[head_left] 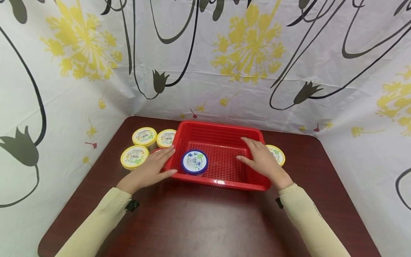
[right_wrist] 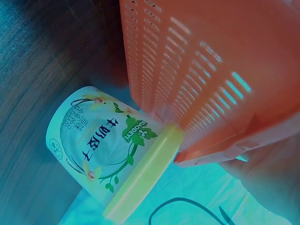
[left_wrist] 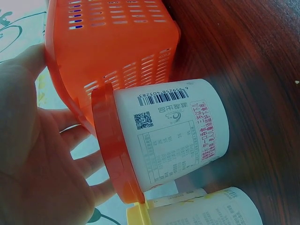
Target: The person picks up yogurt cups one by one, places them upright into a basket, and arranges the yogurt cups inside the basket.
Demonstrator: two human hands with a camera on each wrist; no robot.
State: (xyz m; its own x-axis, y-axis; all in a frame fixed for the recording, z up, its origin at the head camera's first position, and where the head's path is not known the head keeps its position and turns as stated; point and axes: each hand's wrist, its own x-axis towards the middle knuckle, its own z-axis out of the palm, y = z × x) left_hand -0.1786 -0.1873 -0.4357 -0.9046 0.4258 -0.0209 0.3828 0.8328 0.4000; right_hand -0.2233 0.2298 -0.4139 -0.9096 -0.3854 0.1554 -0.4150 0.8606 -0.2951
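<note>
A red perforated basket [head_left: 221, 184] stands on the table with a blue-lidded tub [head_left: 194, 161] inside at its left. My left hand [head_left: 151, 170] lies at the basket's left rim, fingers extended and thumb apart. Beneath those fingers, a red-lidded tub [left_wrist: 168, 136] stands against the basket's outside; in the head view it is mostly covered. At the opposite side, my right hand [head_left: 261, 159] reaches over the right rim, with thumb and fingers spread above the basket's inside. Just outside that rim is a yellow-lidded tub [right_wrist: 108, 145], partly hidden by the right hand in the head view.
Several yellow-lidded tubs [head_left: 135, 157] are grouped left of the basket, close to the left hand. Patterned white cloth [head_left: 199, 71] hangs behind and on both sides of the dark red-brown table [head_left: 205, 221].
</note>
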